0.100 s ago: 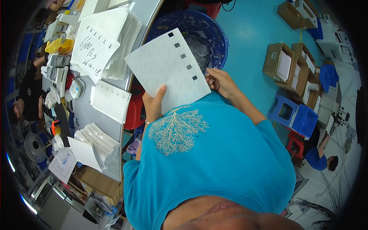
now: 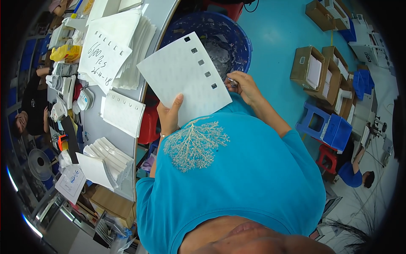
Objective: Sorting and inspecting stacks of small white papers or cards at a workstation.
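My left hand grips a white sheet by its lower left edge, thumb flat on top and fingers hidden beneath. The sheet is tilted in front of my teal shirt, and a row of small square holes runs along its right side. Beside the lowest hole, at the sheet's right edge, my right hand is closed in a pinch. Something small and pale shows between those fingertips, too small to name. Behind the sheet stands a large blue bin with crumpled clear plastic scraps inside.
On the grey table at left lie stacked white sheets, a smaller holed stack and white bundles. A red stool is beside the table. At right are cardboard boxes and a blue stool. Other people sit farther off.
The right hand has shifted very slightly at the sheet's edge, its fingertips turning a little. The left hand and the sheet stay almost where they were.
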`<state>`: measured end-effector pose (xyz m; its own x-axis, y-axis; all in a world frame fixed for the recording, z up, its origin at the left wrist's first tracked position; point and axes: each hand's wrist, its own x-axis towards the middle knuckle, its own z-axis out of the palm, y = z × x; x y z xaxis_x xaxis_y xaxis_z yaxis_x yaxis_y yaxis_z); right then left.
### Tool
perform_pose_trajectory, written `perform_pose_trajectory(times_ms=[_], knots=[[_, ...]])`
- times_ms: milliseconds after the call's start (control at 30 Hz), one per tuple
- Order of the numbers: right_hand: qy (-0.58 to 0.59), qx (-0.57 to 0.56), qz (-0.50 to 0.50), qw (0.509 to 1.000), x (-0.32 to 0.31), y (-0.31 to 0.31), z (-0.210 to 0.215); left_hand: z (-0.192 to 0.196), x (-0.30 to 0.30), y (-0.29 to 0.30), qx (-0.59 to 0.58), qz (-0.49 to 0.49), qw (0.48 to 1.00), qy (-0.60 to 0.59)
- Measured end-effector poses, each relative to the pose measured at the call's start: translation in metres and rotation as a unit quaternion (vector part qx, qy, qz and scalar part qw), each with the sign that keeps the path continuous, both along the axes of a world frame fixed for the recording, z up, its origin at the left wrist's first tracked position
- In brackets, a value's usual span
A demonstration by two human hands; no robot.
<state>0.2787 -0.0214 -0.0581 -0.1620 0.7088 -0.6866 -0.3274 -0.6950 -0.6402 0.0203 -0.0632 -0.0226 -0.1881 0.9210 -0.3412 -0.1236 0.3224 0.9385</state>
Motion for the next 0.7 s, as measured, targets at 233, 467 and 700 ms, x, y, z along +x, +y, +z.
perform_pose_trajectory(times_ms=[233, 467, 700], knots=[[0.052, 0.047, 0.004, 0.998, 0.002, 0.005, 0.013, -0.004, -0.004, 0.000, -0.007, -0.003, 1.000, -0.009], [-0.076, 0.149, 0.247, 0.954, -0.006, -0.007, 0.017, -0.005, -0.001, 0.014, -0.011, -0.002, 1.000, -0.007], [-0.154, 0.179, 0.253, 0.938, -0.003, -0.003, -0.001, -0.003, 0.006, 0.023, 0.040, -0.042, 0.998, -0.019]])
